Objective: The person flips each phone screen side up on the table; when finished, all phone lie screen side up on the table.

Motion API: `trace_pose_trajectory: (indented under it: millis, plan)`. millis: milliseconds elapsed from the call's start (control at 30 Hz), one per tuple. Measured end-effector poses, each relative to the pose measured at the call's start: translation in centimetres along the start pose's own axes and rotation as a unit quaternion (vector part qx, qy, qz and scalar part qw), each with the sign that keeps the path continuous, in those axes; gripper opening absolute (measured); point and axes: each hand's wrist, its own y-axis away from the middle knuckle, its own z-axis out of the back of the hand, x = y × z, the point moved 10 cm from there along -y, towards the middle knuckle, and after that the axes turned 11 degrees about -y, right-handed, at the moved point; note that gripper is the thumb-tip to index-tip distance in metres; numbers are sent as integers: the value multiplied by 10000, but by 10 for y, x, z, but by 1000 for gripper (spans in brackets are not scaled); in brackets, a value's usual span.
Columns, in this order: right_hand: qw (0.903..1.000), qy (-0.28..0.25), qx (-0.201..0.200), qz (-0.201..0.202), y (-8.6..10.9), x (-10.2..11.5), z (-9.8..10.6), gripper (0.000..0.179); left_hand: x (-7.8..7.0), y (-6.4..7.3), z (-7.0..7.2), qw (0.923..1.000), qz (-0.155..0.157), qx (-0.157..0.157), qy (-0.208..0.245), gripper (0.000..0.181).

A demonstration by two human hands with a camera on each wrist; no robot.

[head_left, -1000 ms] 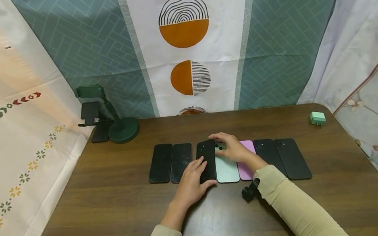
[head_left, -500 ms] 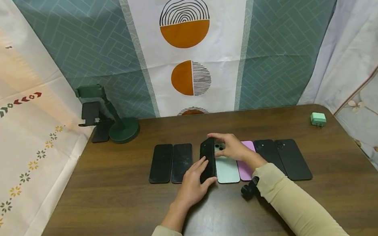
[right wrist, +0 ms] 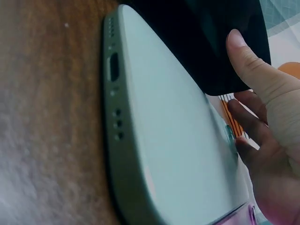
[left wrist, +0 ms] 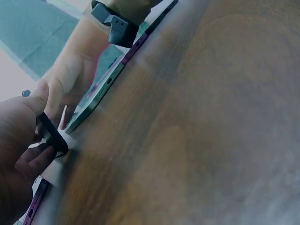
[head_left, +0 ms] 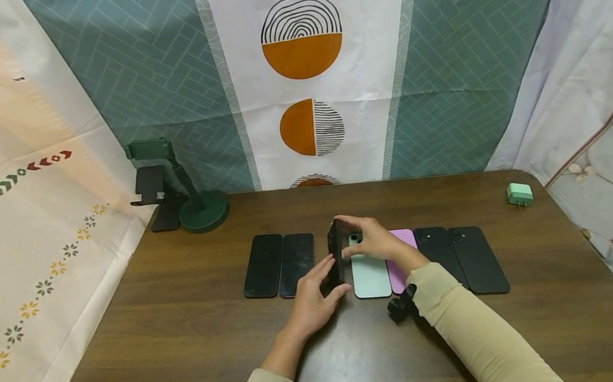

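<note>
At left on the table (head_left: 186,341) lie two dark phones (head_left: 264,267); beside them, a left hand (head_left: 313,297) clamps its fingers on the near part of a steeply tilted black phone (head_left: 335,243). The right hand (head_left: 372,240) pinches its far end, just left of a mint-green phone (head_left: 371,275) — should either grip slacken, the tilted phone could topple onto a neighbour.

Head: I look from high, down toward the far edge of the tabletop (head_left: 161,371) | wrist views: low, tilted, right closer | both share the mint phone (head_left: 371,276)
</note>
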Motion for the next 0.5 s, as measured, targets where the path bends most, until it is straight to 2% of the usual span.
trace_pose_trajectory:
  millis: [167,367,500]
  plan:
    - [9991,380,56,-187,-2,-6,-4,89,-1,0,2,9997,-10,-47,242,64]
    - [9976,613,233,-224,-5,-7,-9,92,-1,0,3,9975,-29,-105,701,65]
    - [9968,706,296,-242,-5,-5,-10,93,-1,0,4,9975,-56,-103,697,69]
